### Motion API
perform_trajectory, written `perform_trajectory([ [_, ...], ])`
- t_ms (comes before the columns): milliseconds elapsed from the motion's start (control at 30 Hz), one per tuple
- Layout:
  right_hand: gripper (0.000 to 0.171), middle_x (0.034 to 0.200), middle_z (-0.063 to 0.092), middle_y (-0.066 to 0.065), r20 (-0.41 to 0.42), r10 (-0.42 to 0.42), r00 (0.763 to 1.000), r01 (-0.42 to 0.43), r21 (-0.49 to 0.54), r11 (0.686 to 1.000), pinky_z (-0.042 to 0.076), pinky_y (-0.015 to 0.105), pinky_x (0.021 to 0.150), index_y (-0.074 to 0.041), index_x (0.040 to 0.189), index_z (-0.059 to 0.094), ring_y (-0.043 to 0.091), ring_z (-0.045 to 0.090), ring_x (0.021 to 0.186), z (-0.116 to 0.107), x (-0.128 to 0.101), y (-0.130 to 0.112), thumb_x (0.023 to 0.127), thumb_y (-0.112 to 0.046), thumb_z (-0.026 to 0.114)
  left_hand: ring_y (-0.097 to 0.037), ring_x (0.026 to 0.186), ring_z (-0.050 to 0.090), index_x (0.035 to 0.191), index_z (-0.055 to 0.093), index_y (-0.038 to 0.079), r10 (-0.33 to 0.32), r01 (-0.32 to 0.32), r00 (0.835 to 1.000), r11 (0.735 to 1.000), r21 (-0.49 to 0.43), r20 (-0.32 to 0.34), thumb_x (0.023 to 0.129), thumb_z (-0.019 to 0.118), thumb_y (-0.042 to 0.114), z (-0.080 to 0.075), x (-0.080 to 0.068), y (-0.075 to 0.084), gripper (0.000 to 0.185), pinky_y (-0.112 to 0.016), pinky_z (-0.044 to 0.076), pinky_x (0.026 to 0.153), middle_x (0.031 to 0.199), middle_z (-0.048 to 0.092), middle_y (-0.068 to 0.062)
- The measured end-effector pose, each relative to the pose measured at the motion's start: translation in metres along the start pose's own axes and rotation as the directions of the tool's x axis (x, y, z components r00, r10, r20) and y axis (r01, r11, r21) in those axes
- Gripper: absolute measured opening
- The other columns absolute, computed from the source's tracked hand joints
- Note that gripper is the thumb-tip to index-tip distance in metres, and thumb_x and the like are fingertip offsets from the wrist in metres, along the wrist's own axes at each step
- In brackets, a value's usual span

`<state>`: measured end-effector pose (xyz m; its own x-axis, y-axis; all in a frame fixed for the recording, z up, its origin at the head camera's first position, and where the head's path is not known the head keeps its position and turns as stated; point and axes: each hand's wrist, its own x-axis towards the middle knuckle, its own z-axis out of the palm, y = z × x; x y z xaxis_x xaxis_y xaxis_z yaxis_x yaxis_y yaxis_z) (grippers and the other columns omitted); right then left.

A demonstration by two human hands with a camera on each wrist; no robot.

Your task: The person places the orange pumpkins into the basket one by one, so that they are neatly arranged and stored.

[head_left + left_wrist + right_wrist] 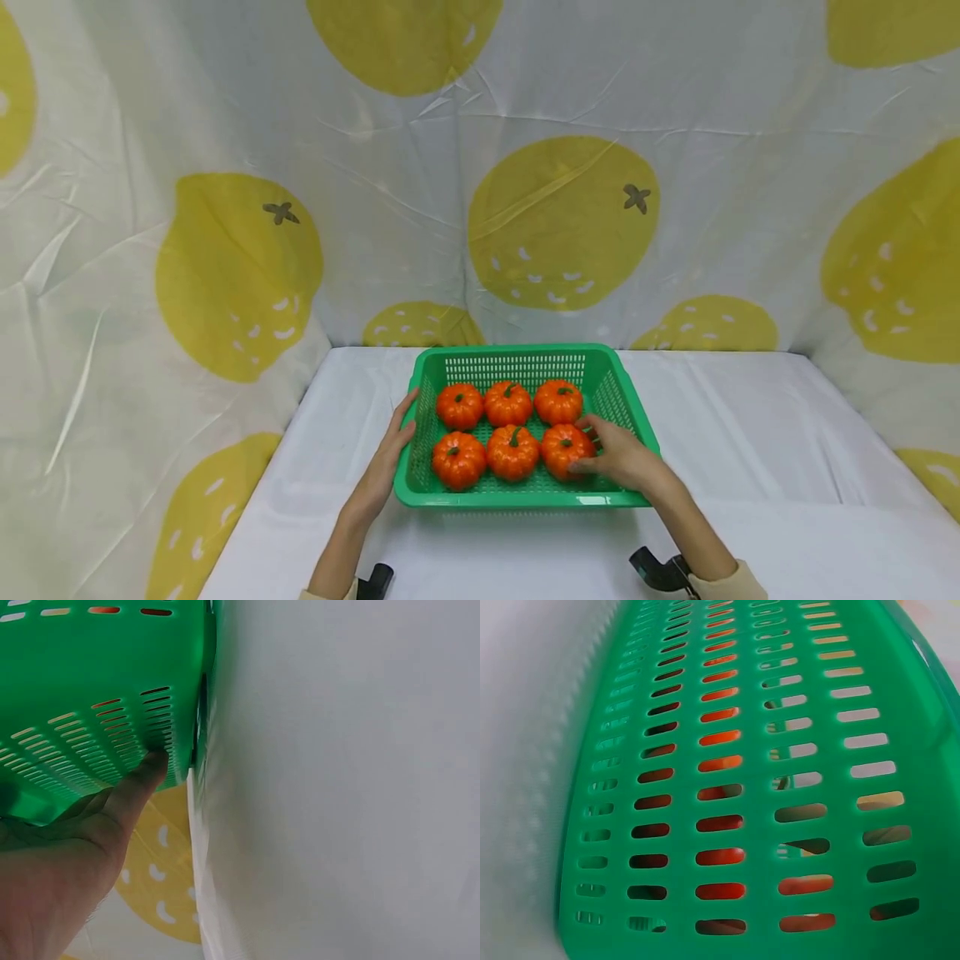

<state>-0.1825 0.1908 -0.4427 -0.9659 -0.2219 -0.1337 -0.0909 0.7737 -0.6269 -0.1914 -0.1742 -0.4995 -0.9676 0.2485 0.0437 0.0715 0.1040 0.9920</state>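
Green basket [609, 392] sits mid-table [750, 433] holding six pumpkins; right hand [619, 457] curls round the near-right pumpkin [564, 450], while left hand [392, 454] lies flat, fingers straight, against the basket's left wall

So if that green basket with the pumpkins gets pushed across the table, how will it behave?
The green basket looks like stiff slotted plastic, so it probably slides whole on its flat base. Low and wide, it seems unlikely to tip. The six pumpkins sit loose and may shift.
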Motion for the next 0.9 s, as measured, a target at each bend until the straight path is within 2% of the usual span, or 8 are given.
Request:
perform_trajectory([
  [167,0.057,0.118,0.070,0.021,-0.018,-0.002,1.000,0.002,-0.008,1.000,0.055,0.051,0.092,0.004,0.124,0.060,0.034,0.066,0.107,0.0013,-0.0010,-0.0003,0.083,-0.026,0.088,-0.033,0.163,0.002,0.165,0.016,0.037,-0.001,0.001,1.000,1.000,0.000,-0.014,0.113,0.026,0.042,0.0021,-0.0027,-0.0006,0.054,-0.070,0.003,0.125,0.176,0.007,0.000],
  [333,0.058,0.115,0.070,0.021,-0.035,0.029,0.999,-0.030,-0.010,1.000,0.056,0.048,0.087,0.005,0.121,0.059,0.030,0.066,0.101,-0.0009,-0.0019,-0.0048,0.082,-0.027,0.088,-0.033,0.163,0.002,0.165,0.016,0.040,0.002,-0.003,1.000,1.000,-0.006,-0.018,0.113,0.026,0.042,0.0034,-0.0021,-0.0004,0.052,-0.070,0.004,0.125,0.176,0.006,0.001],
  [567,0.058,0.105,0.068,0.016,-0.034,0.029,0.999,-0.029,-0.015,0.999,0.055,0.041,0.080,0.007,0.119,0.057,0.023,0.062,0.090,0.0000,-0.0016,-0.0045,0.083,-0.026,0.087,-0.033,0.163,0.002,0.164,0.016,0.041,-0.003,0.003,1.000,1.000,-0.005,-0.019,0.113,0.026,0.043,0.0039,-0.0026,-0.0008,0.052,-0.070,0.003,0.125,0.176,0.006,0.000],
  [733,0.062,0.109,0.069,0.018,-0.040,0.028,0.999,-0.029,-0.028,0.999,0.056,0.042,0.082,0.010,0.125,0.058,0.025,0.063,0.093,0.0011,-0.0020,-0.0020,0.084,-0.028,0.086,-0.032,0.163,0.002,0.165,0.016,0.037,0.000,0.000,1.000,1.000,-0.007,-0.011,0.113,0.027,0.043,0.0034,-0.0001,0.0003,0.054,-0.069,0.003,0.125,0.176,0.007,0.000],
  [900,0.069,0.126,0.067,0.028,-0.055,-0.024,0.998,0.021,-0.058,0.998,0.054,0.055,0.097,0.013,0.133,0.059,0.040,0.065,0.115,0.0014,-0.0020,-0.0028,0.085,-0.028,0.086,-0.031,0.163,0.002,0.166,0.015,0.035,0.001,-0.001,1.000,1.000,-0.006,-0.004,0.113,0.027,0.042,0.0028,0.0004,0.0017,0.054,-0.068,0.002,0.126,0.176,0.007,0.000],
])
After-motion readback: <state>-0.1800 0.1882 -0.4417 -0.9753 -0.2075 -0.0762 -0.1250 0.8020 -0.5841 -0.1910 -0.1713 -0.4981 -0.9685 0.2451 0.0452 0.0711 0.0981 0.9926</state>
